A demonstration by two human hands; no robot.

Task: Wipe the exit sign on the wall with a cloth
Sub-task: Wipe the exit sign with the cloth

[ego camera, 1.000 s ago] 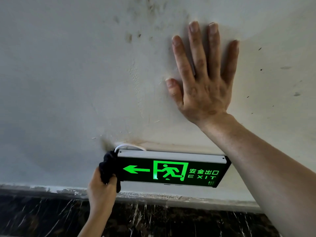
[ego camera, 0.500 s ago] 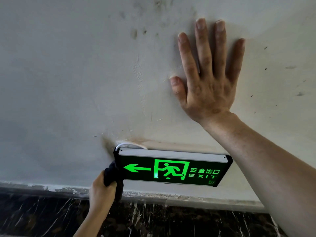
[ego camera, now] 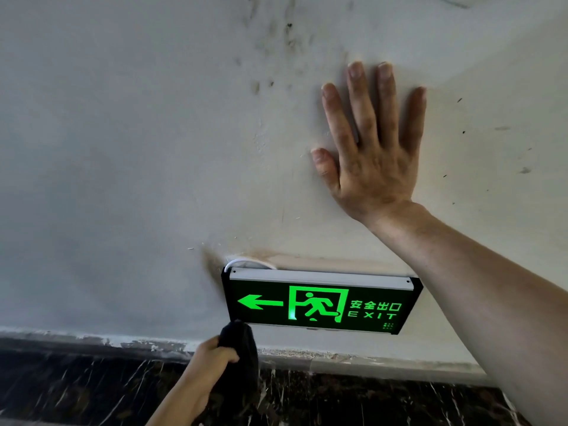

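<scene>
The exit sign is a black box with a lit green arrow, running figure and EXIT lettering, fixed low on the pale wall with a grey strip along its top. My left hand is closed around a dark cloth, whose top touches the sign's lower left corner. My right hand lies flat on the wall above the sign, fingers spread, holding nothing.
The pale wall is stained and speckled with dark marks above the sign. A white cable loops out behind the sign's top left. Below runs a dark marbled skirting with a chipped paint edge.
My left hand has slid the cloth down from the sign's left end to its lower left corner and slightly right. My right hand stays pressed on the wall.
</scene>
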